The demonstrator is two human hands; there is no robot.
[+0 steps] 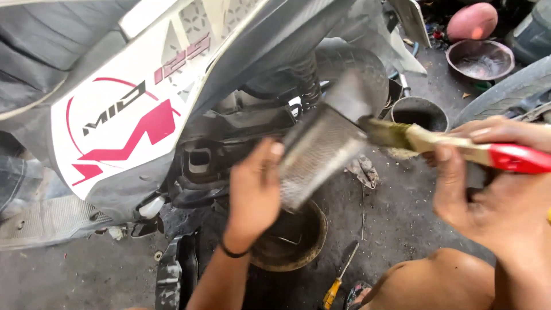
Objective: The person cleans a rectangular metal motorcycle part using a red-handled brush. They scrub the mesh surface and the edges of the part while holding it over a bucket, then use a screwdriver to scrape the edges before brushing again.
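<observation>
My left hand (252, 192) grips the near end of a flat mesh filter (321, 152), fingers wrapped on its edge, holding it over a dirty round pan (298, 241) beside the scooter (132, 109). The mesh looks grey and dusty, so I judge the cleaning partly done. My right hand (488, 183) pinches a red-handled paintbrush (453, 146), bristles touching the filter's far end.
</observation>
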